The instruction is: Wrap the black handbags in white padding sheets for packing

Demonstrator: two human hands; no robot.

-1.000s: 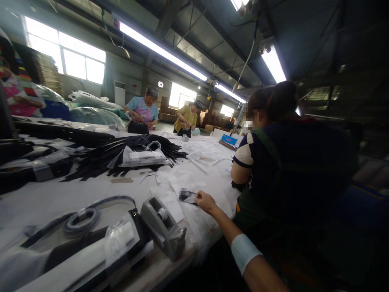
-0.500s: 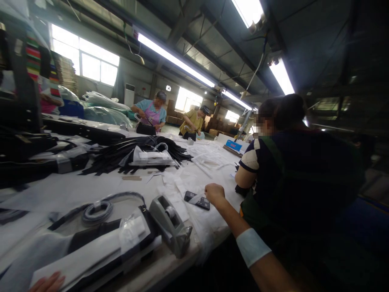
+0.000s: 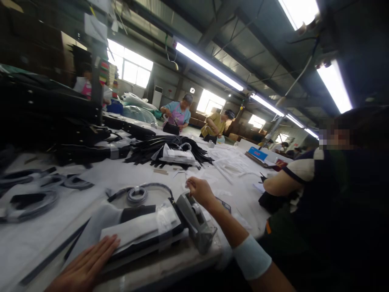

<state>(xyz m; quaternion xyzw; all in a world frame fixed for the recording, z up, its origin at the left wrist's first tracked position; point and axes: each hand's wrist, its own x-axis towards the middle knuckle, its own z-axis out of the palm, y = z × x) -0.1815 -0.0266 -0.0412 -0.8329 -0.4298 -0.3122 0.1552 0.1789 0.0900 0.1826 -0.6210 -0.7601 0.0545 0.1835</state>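
My left hand lies flat, fingers stretched out, on the near end of a black bag covered with white paper and clear tape. My right hand is closed in a pinch above the far end of a grey tape dispenser. A small pale bit shows at its fingertips, too small to name. The dispenser stands to the right of the bag, near the table's edge. A coiled strap in clear wrap lies beyond the bag. Behind my right forearm, a dark phone is partly hidden.
A pile of black straps with a paper-wrapped bundle lies farther back. Several wrapped coils are at left. A co-worker sits close on the right. Two people work across the table. A blue box stands at the back right.
The view has swung left. My right hand has moved from beside the phone to above the tape dispenser. My left hand, still on the papered bag, shows more fully.
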